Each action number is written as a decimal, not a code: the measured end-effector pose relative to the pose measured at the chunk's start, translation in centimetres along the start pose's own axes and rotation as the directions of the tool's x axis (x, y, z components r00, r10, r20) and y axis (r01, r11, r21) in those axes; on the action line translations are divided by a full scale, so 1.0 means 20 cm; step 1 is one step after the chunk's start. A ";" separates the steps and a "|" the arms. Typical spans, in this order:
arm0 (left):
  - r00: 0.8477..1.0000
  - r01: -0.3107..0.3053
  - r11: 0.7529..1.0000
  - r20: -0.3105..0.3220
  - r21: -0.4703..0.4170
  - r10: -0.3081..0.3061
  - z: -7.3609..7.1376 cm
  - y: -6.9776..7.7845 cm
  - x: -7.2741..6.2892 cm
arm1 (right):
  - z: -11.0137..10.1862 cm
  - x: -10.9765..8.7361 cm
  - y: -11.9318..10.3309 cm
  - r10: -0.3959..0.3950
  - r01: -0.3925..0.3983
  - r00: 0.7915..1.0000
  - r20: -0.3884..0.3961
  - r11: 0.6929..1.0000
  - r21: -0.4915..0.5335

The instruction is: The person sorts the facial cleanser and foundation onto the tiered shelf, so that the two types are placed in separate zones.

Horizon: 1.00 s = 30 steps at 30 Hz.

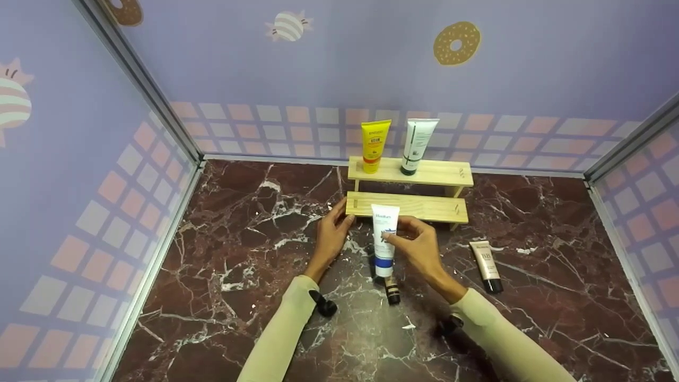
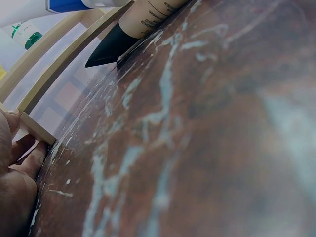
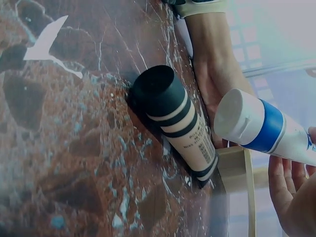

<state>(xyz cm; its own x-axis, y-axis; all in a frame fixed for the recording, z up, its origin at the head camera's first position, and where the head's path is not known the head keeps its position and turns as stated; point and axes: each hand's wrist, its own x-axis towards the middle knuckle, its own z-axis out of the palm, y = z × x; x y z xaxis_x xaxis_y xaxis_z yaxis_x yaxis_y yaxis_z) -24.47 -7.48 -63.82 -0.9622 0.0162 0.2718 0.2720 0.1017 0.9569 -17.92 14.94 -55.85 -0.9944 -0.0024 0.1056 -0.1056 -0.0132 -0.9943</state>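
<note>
My right hand (image 1: 421,246) pinches a white squeeze tube (image 1: 381,250) with a blue band between thumb and fingers. The tube is held cap down in front of a two-step wooden stand (image 1: 424,206). At the stand's lower step, my left hand (image 1: 331,236) grips the left end, as the left wrist view also shows. Below the white tube, a beige tube (image 3: 185,131) with black bands and a black cap lies on the table, partly hidden in the head view.
On the stand's upper step stand a yellow tube (image 1: 375,144) and a white tube with a green cap (image 1: 419,142). A beige BB tube (image 1: 485,262) with a black cap lies right of my right hand on the marbled table (image 1: 254,239). Patterned walls (image 1: 339,63) enclose the table.
</note>
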 end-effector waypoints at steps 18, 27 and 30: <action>1.000 0.022 1.000 0.008 0.021 -0.022 0.00 0.00 0.00 | -0.17 0.01 -0.04 -0.025 0.030 0.996 -0.083 0.998 0.059; 0.999 0.025 1.000 0.021 -0.017 -0.024 0.00 0.00 0.01 | -0.27 0.02 -0.05 -0.040 0.047 0.988 -0.149 0.998 0.041; 1.000 0.017 1.000 0.013 -0.022 -0.017 0.00 0.00 0.00 | -0.29 0.03 -0.05 -0.050 0.054 0.986 -0.158 0.998 0.019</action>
<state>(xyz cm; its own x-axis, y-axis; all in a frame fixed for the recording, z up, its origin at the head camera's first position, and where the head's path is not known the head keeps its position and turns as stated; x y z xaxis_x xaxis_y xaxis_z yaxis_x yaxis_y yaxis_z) -24.57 -7.46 -63.86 -0.9668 0.0275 0.2542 0.2556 0.0798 0.9635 -18.40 20.77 -54.83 -0.9760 0.1562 0.1518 -0.1587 -0.0322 -0.9868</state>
